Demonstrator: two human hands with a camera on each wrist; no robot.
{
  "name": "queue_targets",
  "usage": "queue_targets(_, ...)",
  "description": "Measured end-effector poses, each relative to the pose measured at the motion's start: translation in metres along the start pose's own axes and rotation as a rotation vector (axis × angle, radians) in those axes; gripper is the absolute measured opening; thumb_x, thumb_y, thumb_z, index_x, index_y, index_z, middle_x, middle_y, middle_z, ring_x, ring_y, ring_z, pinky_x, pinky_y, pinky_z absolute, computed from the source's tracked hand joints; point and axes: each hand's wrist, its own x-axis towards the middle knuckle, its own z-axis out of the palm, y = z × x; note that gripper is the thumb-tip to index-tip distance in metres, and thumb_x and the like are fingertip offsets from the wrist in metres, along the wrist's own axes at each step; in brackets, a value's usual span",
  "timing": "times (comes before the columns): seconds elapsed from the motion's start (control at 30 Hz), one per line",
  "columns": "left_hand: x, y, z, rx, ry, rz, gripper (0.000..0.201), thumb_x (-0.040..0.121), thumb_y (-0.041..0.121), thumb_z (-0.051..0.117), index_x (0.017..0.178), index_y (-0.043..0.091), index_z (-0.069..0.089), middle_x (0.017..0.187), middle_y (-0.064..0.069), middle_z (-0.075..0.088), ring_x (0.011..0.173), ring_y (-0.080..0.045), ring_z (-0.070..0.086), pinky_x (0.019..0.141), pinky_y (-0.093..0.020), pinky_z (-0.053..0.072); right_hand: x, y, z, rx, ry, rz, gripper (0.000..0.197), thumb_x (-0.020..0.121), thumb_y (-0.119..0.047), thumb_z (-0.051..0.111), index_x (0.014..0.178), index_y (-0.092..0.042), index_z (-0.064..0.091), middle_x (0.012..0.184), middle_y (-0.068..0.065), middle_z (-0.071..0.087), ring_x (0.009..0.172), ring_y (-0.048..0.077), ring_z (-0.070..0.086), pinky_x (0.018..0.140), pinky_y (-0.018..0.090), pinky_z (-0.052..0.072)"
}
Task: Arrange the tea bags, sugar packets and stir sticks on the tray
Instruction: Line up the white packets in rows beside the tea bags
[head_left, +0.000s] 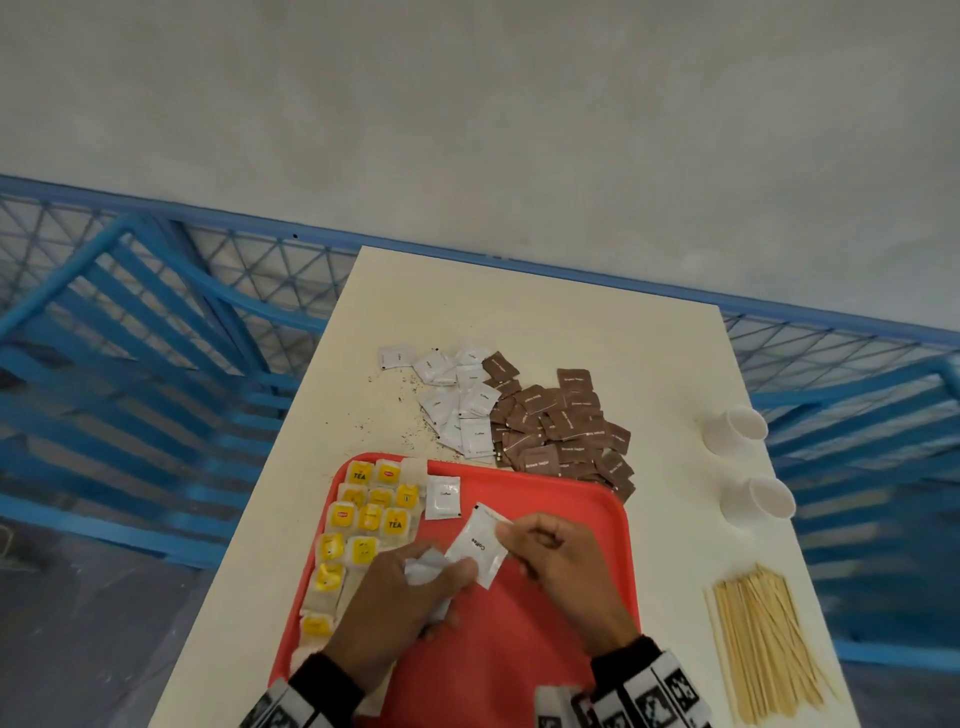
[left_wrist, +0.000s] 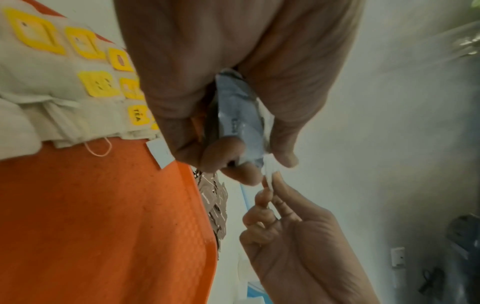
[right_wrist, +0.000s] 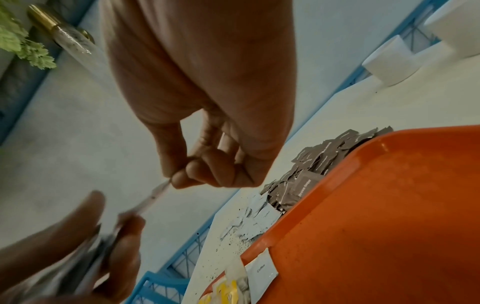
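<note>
Both hands hover over the red tray (head_left: 545, 634). My left hand (head_left: 457, 569) grips a small stack of white packets (left_wrist: 239, 115). My right hand (head_left: 506, 535) pinches the top corner of one white packet (head_left: 478, 545) marked Coffee, whose lower end still sits at the left thumb. Another white Coffee packet (head_left: 442, 498) lies flat on the tray beside rows of tea bags (head_left: 363, 519) with yellow tags along the tray's left side. On the table (head_left: 571, 332) beyond the tray lie loose white packets (head_left: 457, 400) and brown sugar packets (head_left: 561, 431). A bundle of wooden stir sticks (head_left: 763, 644) lies right of the tray.
Two white paper cups (head_left: 737, 428) (head_left: 758, 501) lie on their sides near the table's right edge. Dark spilled granules (head_left: 395, 395) dot the table left of the white packets. A blue metal frame (head_left: 156, 322) runs behind and beside the table.
</note>
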Motion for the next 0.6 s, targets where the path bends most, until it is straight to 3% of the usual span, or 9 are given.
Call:
queue_targets(0.17,-0.001,0.001,0.003,0.162,-0.025,0.113,0.042,0.077,0.051,0.076,0.06,0.015,0.061,0.057,-0.001,0.06,0.055,-0.014,0.061,0.057,-0.03,0.048,-0.006,0.006,-0.007,-0.007,-0.037,0.003,0.019,0.091,-0.022,0.069,0.081,-0.007,0.07,0.061,-0.007,0.06,0.057,0.005,0.049,0.053,0.013,0.037)
queue_targets(0.27,-0.001,-0.001,-0.006,0.45,-0.168,0.202,0.04,0.088,0.044,0.072,0.06,0.018,0.059,0.054,0.005,0.058,0.053,-0.004,0.053,0.056,-0.022,0.042,-0.009,0.006,-0.012,-0.154,-0.197,-0.069,0.015,0.087,-0.021,0.075,0.101,-0.017,0.075,0.076,-0.011,0.069,0.068,-0.001,0.058,0.064,0.015,0.045)
queue_targets(0.37,0.005,0.003,-0.01,0.603,-0.136,0.308,0.034,0.086,0.04,0.071,0.062,0.021,0.056,0.055,0.012,0.053,0.055,-0.002,0.048,0.055,-0.017,0.035,-0.012,0.007,-0.017,-0.321,-0.289,-0.089,0.011,0.082,-0.02,0.08,0.09,-0.013,0.077,0.07,-0.004,0.069,0.061,-0.001,0.053,0.06,0.016,0.042)
queue_targets(0.47,0.012,0.008,-0.012,0.698,-0.126,0.394,0.026,0.086,0.031,0.073,0.068,0.018,0.06,0.063,0.006,0.061,0.06,-0.009,0.053,0.057,-0.016,0.037,-0.013,0.009,-0.018,-0.435,-0.319,-0.059,0.015,0.078,-0.025,0.083,0.088,-0.015,0.076,0.08,0.006,0.074,0.063,0.002,0.054,0.062,0.019,0.045)
queue_targets(0.53,0.013,0.013,-0.008,0.73,-0.169,0.414,0.022,0.085,0.034,0.072,0.071,0.019,0.063,0.067,0.005,0.064,0.062,-0.008,0.057,0.06,-0.02,0.041,-0.013,0.01,-0.014,-0.485,-0.341,-0.088,0.014,0.08,-0.026,0.08,0.088,-0.016,0.077,0.078,0.003,0.073,0.061,0.0,0.054,0.061,0.018,0.044)
queue_targets(0.6,0.015,0.02,-0.006,0.661,-0.121,0.395,0.017,0.085,0.03,0.074,0.072,0.021,0.068,0.067,0.008,0.067,0.063,-0.007,0.06,0.06,-0.023,0.047,-0.012,0.008,-0.01,-0.441,-0.278,-0.118,0.01,0.084,-0.022,0.077,0.082,-0.012,0.077,0.062,-0.004,0.066,0.055,-0.002,0.048,0.056,0.015,0.038)
